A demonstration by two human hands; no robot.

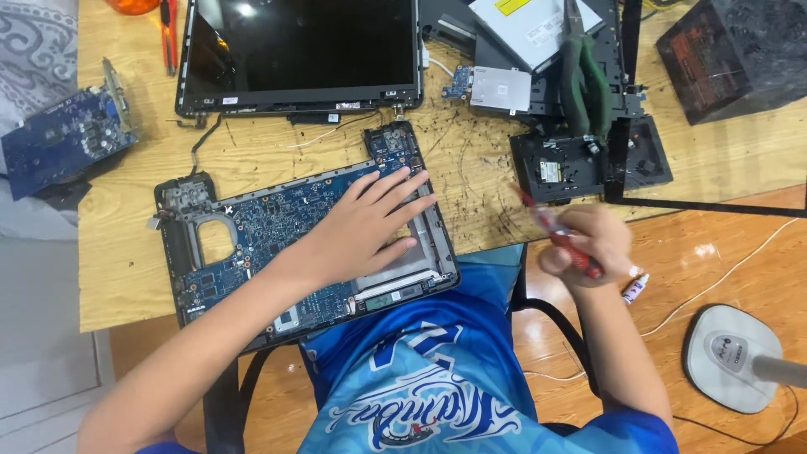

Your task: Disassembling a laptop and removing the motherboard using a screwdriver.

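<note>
Right hand [588,244], blurred at centre-right, is closed around a red-handled screwdriver [561,237]; left hand [366,223], fingers spread, presses flat on the laptop base's blue motherboard [252,231] mid-surface. Steadying the board firmly should help; detached screen [298,50] lies beyond.

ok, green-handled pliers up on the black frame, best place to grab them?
Take the green-handled pliers by the two handles, reaching from the near side: the handles point toward the person and lie exposed on the black frame, while the jaws end sits up among the drive parts.

The head camera looks steeply down from close above at the desk [126,261], its far edge toward the frame's top.
</note>
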